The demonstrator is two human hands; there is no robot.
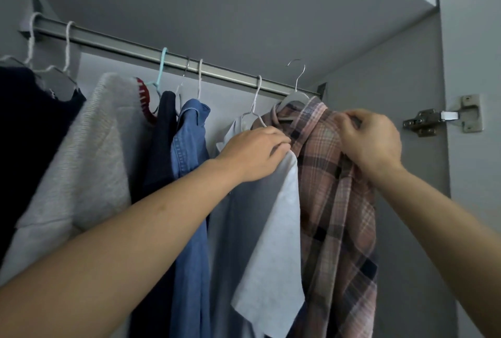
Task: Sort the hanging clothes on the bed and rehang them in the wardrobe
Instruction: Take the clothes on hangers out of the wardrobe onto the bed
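Right hand [371, 139]: I see it raised, fingers pinching the plaid shirt [336, 202] at its collar.
Left hand [254, 153]: raised, fingers curled on the shirt's front edge.
Wardrobe [406, 72]: shirt hangs rightmost on the rail [162, 53], beside white [273, 242] and denim garments [189, 202].

Both arms are bare and reach upward and forward from the lower corners of the view, converging toward the upper right. The left forearm runs long and diagonal; its wrist is nearly straight. The left hand [253, 152] is seen from the back, fingers curled at their tips in a pinch. The right forearm rises more steeply. The right hand [371, 138] is also back-on, wrist bent, fingers curled tight with knuckles uppermost. The hands are near each other, not touching.
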